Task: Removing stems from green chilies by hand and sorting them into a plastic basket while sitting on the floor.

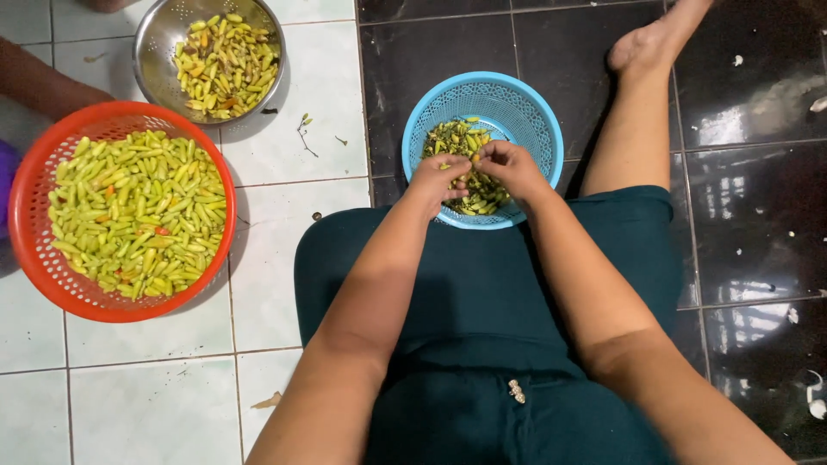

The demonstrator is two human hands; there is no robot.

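Blue plastic basket (525,103) sits on the floor just past the person's knees, straddling the line where white tiles (319,77) meet black tiles (758,215). It holds a heap of small green-yellow chillies (457,139). Both hands meet over its near half: left hand (441,178) and right hand (510,166), fingertips pinched together on one small chilli (472,158) between them — it's mostly covered by the fingers, so hard to make out. Hands and wrists also hide the basket's near rim and part of the heap.

Containers, 3 in all: the blue one, a red plastic basket (34,258) on the left full of pale green chillies w/ a few orange ones, and a steel bowl (151,52) at top left holding yellowish chillies, its top edge cut off by the frame. Red basket and bowl nearly touch; both lie well apart from the hands.

Stems and scraps (303,131) lie loose on the white tiles between bowl and blue basket. Pale bits (814,400) are scattered on the black tiles, right.

Person's bare foot (650,39) stretches past the blue basket on the right, toes out of frame. At left edge, part of another person's limb (34,82) — cut off, can't tell more.
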